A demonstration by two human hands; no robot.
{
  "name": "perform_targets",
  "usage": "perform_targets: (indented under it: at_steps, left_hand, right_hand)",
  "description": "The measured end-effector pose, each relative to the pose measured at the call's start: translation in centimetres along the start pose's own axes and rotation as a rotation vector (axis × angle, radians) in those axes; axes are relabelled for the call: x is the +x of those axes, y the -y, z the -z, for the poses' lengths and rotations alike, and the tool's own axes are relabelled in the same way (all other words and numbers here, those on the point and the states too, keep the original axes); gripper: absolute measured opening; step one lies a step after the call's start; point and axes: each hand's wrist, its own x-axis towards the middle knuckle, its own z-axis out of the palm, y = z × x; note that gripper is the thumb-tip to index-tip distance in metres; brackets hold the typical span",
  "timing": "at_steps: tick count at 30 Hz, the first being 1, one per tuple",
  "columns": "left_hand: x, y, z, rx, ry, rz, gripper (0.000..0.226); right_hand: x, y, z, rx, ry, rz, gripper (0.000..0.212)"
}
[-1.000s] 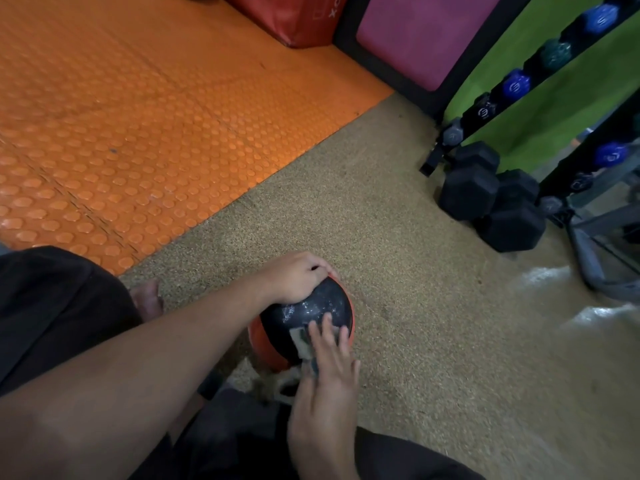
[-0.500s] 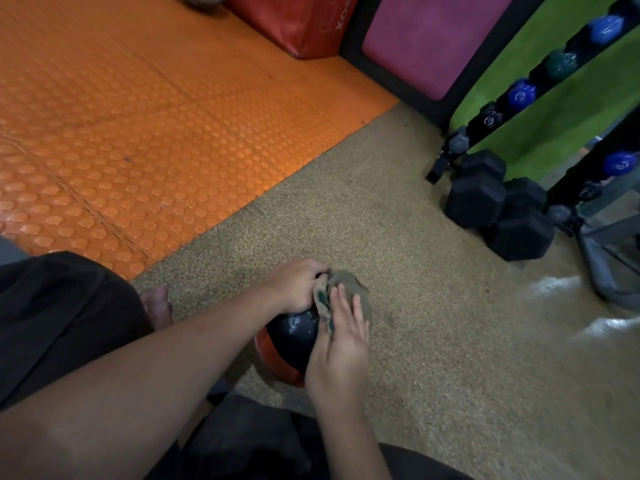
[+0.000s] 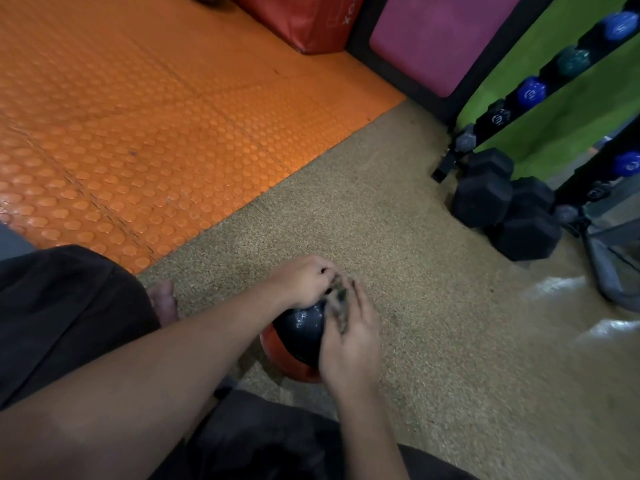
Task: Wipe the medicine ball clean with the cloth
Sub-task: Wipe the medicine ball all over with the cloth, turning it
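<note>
Cloth (image 3: 338,303) on medicine ball (image 3: 302,332), both hands

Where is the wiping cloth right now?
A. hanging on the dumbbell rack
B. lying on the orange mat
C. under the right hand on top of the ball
C: the cloth sits under the right hand, pressed on the medicine ball, which the left hand steadies.

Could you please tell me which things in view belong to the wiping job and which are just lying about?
In use: black-and-orange rubber medicine ball; mottled grey cloth; left hand; right hand.

Lying about: black hexagonal dumbbells; red padded box; pink padded panel.
</note>
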Motion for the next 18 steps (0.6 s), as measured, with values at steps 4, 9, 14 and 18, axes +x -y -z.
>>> perform_targets:
  at_steps: [4,9,14,18]
  left_hand:
    - [-0.2,0.3,0.6,-0.067,0.003,0.025,0.036]
    - [-0.6,-0.8,-0.8,0.062,-0.058,-0.003,0.035]
    - [-0.4,-0.1,-0.3,-0.038,-0.064,0.022,0.040]
    - [-0.7,1.0,0.6,-0.165,-0.011,0.015,0.036]
  right_hand:
    - [-3.9,0.2,-0.4,-0.234,0.089,0.249,0.071]
    - [3.4,-1.9,0.5,0.289,0.012,-0.359,0.051]
    - [0.4,-0.1,-0.7,-0.108,-0.025,0.019,0.057]
    - [-1.0,-1.0,-0.4,-0.275,0.082,0.373,0.067]
